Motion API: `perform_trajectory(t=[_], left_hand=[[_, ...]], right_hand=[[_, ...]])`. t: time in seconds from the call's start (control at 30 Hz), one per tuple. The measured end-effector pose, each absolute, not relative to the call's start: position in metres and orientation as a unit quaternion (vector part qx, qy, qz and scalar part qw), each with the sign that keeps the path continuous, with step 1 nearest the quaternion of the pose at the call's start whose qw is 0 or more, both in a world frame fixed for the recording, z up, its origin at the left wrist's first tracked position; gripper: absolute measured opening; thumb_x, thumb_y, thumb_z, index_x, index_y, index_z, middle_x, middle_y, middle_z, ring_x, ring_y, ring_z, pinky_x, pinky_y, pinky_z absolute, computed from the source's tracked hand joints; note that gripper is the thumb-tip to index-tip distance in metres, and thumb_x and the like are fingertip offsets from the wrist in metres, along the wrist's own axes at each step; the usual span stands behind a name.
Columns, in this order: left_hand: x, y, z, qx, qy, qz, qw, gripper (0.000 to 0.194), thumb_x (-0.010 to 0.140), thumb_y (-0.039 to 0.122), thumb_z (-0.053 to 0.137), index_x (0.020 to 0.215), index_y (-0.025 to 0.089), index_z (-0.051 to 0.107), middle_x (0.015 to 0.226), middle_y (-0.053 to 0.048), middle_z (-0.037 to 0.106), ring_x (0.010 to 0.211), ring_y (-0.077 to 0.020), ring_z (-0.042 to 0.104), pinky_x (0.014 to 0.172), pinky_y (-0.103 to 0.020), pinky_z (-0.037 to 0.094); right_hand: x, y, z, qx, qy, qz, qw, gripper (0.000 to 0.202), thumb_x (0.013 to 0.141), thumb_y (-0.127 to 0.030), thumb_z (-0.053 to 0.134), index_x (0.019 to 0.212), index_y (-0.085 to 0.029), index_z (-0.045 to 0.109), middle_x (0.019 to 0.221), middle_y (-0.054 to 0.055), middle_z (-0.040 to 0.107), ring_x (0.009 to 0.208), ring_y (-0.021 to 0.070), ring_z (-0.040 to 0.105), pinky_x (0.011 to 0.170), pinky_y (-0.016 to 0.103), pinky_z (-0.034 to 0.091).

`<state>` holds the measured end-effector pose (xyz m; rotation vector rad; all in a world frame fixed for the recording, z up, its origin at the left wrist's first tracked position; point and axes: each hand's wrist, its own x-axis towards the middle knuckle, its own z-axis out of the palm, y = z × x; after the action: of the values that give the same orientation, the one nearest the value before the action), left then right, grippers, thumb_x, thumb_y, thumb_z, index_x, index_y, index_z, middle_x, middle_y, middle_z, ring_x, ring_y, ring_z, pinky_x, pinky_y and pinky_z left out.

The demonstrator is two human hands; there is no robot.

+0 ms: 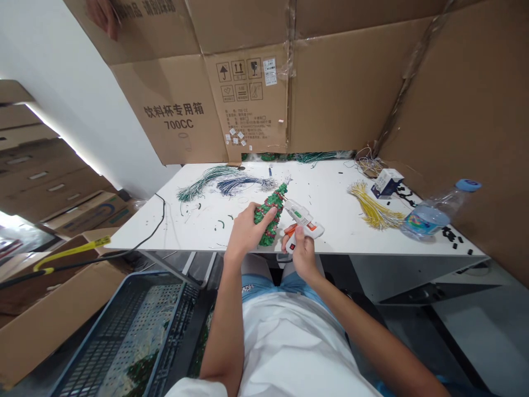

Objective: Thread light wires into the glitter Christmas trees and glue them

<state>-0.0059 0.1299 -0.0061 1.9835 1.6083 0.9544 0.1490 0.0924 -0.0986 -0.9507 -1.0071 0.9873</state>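
My left hand (248, 227) is closed around a small green Christmas tree (271, 218) with red trim and a pale star at its tip. The tree leans to the upper right over the front of the white table (326, 204). In my right hand (301, 251) is a white glue gun (303, 219) with orange parts, held by its handle. Its nozzle points to the upper left and is at the tree's right side, near the upper part. Whether nozzle and tree touch is too small to tell.
Green wires (206, 182) and blue wires (243, 183) lie behind my left hand. Yellow wires (374, 207), a small box (387, 182) and a bottle (433, 212) stand right. Cardboard (248, 110) walls the back. A blue crate (119, 325) is lower left. Another person's hand (103, 16) shows upper left.
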Motion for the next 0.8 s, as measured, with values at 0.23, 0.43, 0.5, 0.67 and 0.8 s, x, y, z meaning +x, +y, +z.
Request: perform_trajectory(t=[0.23, 0.43, 0.5, 0.67, 0.8], left_hand=[[-0.006, 0.13, -0.006, 0.708, 0.578, 0.343, 0.216, 0.047, 0.104, 0.074, 0.058, 0.101, 0.027, 0.062, 0.094, -0.005, 0.077, 0.095, -0.0288, 0.072, 0.081, -0.035, 0.044], [-0.004, 0.13, -0.008, 0.699, 0.578, 0.355, 0.228, 0.047, 0.103, 0.073, 0.06, 0.094, 0.027, 0.061, 0.089, -0.003, 0.074, 0.09, -0.0277, 0.07, 0.08, -0.035, 0.042], [-0.004, 0.131, -0.008, 0.687, 0.584, 0.364, 0.231, 0.047, 0.101, 0.073, 0.063, 0.093, 0.026, 0.062, 0.087, -0.004, 0.074, 0.09, -0.0282, 0.07, 0.08, -0.035, 0.043], [-0.008, 0.133, -0.008, 0.633, 0.596, 0.424, 0.256, 0.048, 0.098, 0.073, 0.067, 0.097, 0.025, 0.068, 0.095, -0.005, 0.078, 0.096, -0.0286, 0.07, 0.088, -0.038, 0.048], [-0.018, 0.131, 0.0, 0.577, 0.565, 0.5, 0.311, 0.059, 0.096, 0.081, 0.061, 0.102, 0.022, 0.071, 0.097, -0.007, 0.079, 0.096, -0.0284, 0.074, 0.088, -0.039, 0.057]], right_hand=[[0.148, 0.091, -0.101, -0.425, -0.452, 0.423, 0.661, 0.06, 0.106, -0.084, 0.042, 0.095, -0.027, 0.059, 0.053, -0.004, 0.061, 0.048, 0.0171, 0.052, 0.055, 0.032, 0.044], [0.146, 0.091, -0.102, -0.444, -0.47, 0.381, 0.66, 0.058, 0.109, -0.079, 0.039, 0.102, -0.026, 0.061, 0.057, -0.004, 0.061, 0.052, 0.0175, 0.051, 0.057, 0.032, 0.046], [0.147, 0.092, -0.102, -0.457, -0.477, 0.359, 0.659, 0.057, 0.109, -0.078, 0.038, 0.108, -0.026, 0.061, 0.06, -0.005, 0.061, 0.053, 0.0177, 0.051, 0.058, 0.032, 0.047], [0.163, 0.101, -0.104, -0.501, -0.52, 0.299, 0.624, 0.049, 0.111, -0.069, 0.033, 0.114, -0.026, 0.058, 0.075, -0.001, 0.065, 0.063, 0.0208, 0.06, 0.067, 0.035, 0.051], [0.184, 0.112, -0.108, -0.555, -0.581, 0.242, 0.544, 0.029, 0.104, -0.054, 0.054, 0.11, -0.026, 0.06, 0.083, 0.003, 0.069, 0.073, 0.0261, 0.064, 0.072, 0.037, 0.049]])
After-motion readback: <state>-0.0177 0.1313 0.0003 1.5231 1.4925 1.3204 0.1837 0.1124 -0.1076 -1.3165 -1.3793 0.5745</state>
